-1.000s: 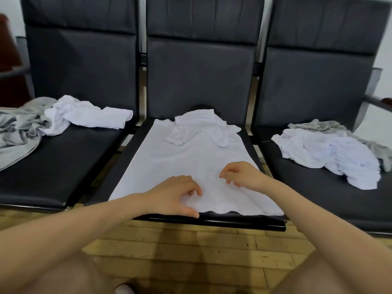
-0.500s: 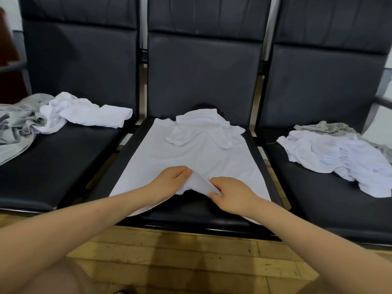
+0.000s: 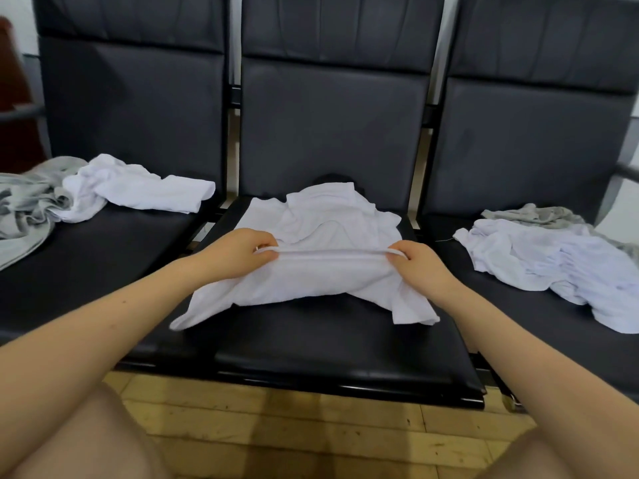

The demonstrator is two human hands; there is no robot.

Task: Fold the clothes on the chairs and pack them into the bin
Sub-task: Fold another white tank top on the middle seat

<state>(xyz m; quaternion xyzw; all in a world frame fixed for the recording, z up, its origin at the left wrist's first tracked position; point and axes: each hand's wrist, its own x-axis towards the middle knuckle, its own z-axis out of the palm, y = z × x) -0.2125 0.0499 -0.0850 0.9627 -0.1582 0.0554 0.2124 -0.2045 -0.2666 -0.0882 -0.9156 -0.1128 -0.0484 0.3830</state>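
Floor (image 3: 311,440): pale wooden boards are running under the seat fronts, scuffed and marked with dark specks, with a darker shadowed strip crossing them near the middle.
Wall (image 3: 235,36): a light surface is showing through the narrow gaps between the dark backrests and again at the far right edge.
Reddish-brown object (image 3: 14,108): something dark red is standing at the far left edge, partly cut off; what it is cannot be told.
Armrest bar (image 3: 20,114): a grey bar is crossing in front of that red shape at the left.
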